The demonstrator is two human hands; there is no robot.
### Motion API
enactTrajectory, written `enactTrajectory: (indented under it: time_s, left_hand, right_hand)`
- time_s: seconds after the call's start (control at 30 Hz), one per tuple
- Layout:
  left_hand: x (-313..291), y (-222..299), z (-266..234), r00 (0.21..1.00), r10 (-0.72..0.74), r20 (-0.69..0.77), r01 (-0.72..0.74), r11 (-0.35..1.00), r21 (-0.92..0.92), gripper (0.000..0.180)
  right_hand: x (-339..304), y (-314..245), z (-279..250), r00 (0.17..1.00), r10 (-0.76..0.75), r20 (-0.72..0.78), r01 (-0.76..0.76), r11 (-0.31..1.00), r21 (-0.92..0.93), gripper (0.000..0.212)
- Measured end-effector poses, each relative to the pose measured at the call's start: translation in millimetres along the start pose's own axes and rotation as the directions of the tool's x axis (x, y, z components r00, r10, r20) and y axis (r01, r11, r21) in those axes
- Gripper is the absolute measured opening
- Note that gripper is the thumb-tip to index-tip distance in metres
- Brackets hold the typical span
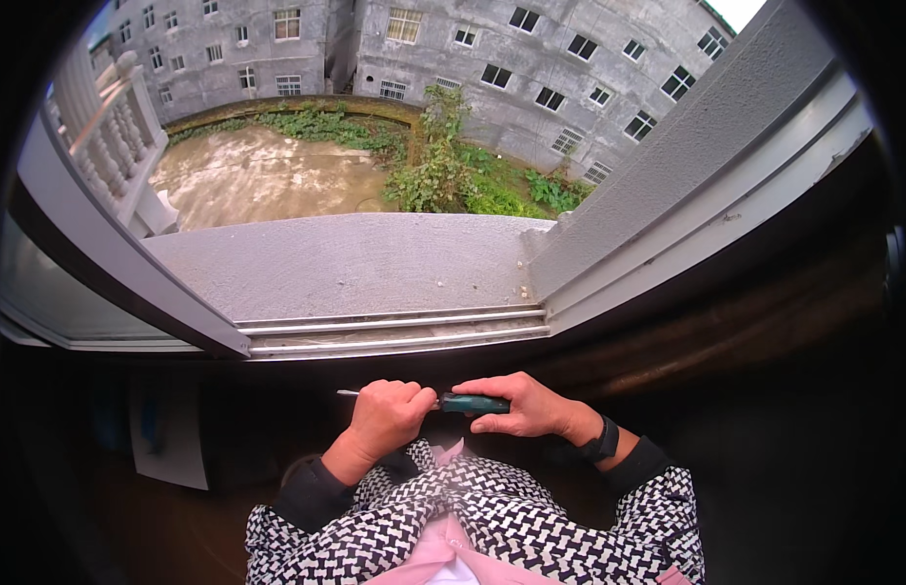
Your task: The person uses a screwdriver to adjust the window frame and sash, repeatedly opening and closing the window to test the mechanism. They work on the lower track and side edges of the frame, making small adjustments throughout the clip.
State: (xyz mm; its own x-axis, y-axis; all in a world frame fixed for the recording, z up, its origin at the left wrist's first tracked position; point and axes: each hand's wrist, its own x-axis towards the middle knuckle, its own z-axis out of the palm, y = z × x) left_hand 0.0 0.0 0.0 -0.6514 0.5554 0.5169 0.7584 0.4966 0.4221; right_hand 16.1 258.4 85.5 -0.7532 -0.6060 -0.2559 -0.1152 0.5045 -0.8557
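Left hand [390,417] clenched round screwdriver [453,402] shaft; right hand [521,405] grasps its handle; open window track [394,331] at 12 o'clock; a slip could jab the palm.

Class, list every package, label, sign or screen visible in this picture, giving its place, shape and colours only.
None can be made out. The only near candidate is a black wrist band on the right hand, and no screen shows on it.
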Motion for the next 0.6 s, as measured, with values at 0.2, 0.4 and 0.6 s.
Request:
enactTrajectory:
  time_s: [0.2, 0.4, 0.6]
  left_hand:
    - [32, 7, 14, 0.998, 0.041, -0.049, -0.048, 0.987, -0.151, 0.012]
    - [35, 12, 14, 0.996, -0.073, -0.046, 0.062, 0.976, -0.21, 0.013]
    - [0, 4, 13, 0.996, -0.08, 0.042, 0.088, 0.971, -0.221, 0.015]
  right_hand:
    - [-23, -6, -15, 0.954, -0.15, -0.26, 0.162, 0.986, 0.028, 0.078]
    - [-27, -8, -55, 0.937, -0.039, -0.346, 0.13, 0.961, 0.245, 0.056]
    - [-42, 44, -41, 0.922, 0.053, -0.383, -0.189, 0.926, -0.326, 0.031]
